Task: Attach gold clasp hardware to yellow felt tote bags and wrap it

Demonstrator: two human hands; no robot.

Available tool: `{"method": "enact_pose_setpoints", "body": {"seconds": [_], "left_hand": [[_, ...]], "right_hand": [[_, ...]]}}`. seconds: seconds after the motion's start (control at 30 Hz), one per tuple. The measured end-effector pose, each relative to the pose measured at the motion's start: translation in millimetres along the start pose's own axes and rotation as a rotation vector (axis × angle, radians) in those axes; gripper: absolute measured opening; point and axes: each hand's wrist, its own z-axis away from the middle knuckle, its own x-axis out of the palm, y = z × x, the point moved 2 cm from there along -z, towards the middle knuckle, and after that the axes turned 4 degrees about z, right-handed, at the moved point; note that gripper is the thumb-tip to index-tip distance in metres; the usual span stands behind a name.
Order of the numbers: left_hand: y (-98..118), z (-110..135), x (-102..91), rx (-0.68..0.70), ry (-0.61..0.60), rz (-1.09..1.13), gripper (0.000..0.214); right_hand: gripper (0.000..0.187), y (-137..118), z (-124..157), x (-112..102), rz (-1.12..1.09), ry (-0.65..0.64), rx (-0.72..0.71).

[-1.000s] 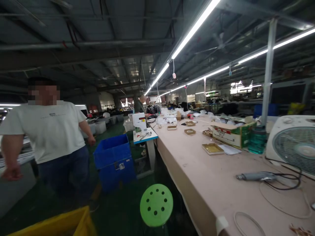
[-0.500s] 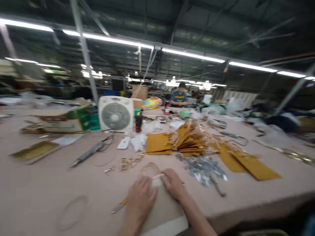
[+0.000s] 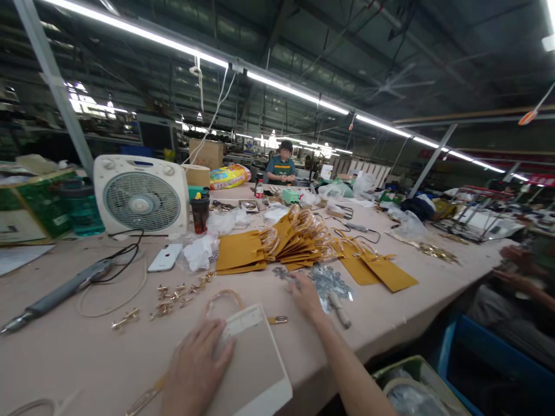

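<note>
My left hand [image 3: 197, 364] lies flat on a beige panel with white edge strips [image 3: 255, 370], its thumb apart from the fingers. A clear-wrapped strap loop [image 3: 223, 297] arches beyond the panel's far edge. Yellow tabs with gold buckles stick out on both sides, one buckle [image 3: 281, 319] to the right. My right hand [image 3: 306, 294] is at the near left edge of a pile of small flat grey metal pieces [image 3: 332, 283]. Its fingers are drawn together at the pieces; what lies between the fingertips is hidden. A pale-handled tool [image 3: 339, 309] rests beside that pile.
Yellow strapped pieces [image 3: 243, 248] are heaped behind the hands. Gold fittings [image 3: 173, 297], a phone [image 3: 165, 257], a grey corded tool [image 3: 65, 292] and a fan [image 3: 141, 196] stand or lie leftward. Bins [image 3: 451, 352] are below the table's right edge. A co-worker [image 3: 281, 164] is across the table.
My right hand has left the panel and reached right to the metal pieces. My left hand stays on the panel. The view has turned to the right.
</note>
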Motion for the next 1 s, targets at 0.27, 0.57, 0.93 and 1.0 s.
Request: {"method": "enact_pose_setpoints", "body": {"seconds": [0.27,0.57,0.93,1.0], "left_hand": [[0.3,1.4,1.7,0.019,0.013,-0.033,0.042],[3.2,1.5,-2.5,-0.014,-0.019,-0.028,0.043],[3.5,1.6,-2.4,-0.015,-0.011,-0.008,0.043],[3.6,1.9,-2.6,-0.017,-0.005,-0.009,0.042]], "right_hand": [[0.016,71.3,-31.7,-54.4,0.218,-0.211,0.054],[0.014,94.7,-35.7,-46.2,0.304,-0.377,0.119],[0.02,101.2,-47.4,-42.5,0.402,-0.496,0.112],[0.018,98.7,-47.2,-43.2,0.431,-0.497,0.101]]}}
